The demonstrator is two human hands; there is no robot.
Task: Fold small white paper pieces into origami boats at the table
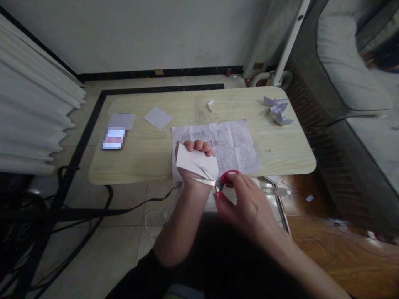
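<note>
My left hand [198,146] grips a small piece of white paper [193,160], its fingertips curled over the far edge. A pair of red-handled scissors [219,182] is in my right hand [245,197], with fingers through the loops. The scissor blades are apart and point left, at the paper's near edge; whether they cut into it I cannot tell. Beneath my left hand lies a creased printed sheet [237,143] on the pale wooden table [140,162].
On the table's left are a phone [114,138], a white sheet [127,120] and a square of paper [158,118]. A small folded paper scrap [211,106] lies at the back, folded paper shapes [279,111] at the right. A sofa [346,91] stands beyond.
</note>
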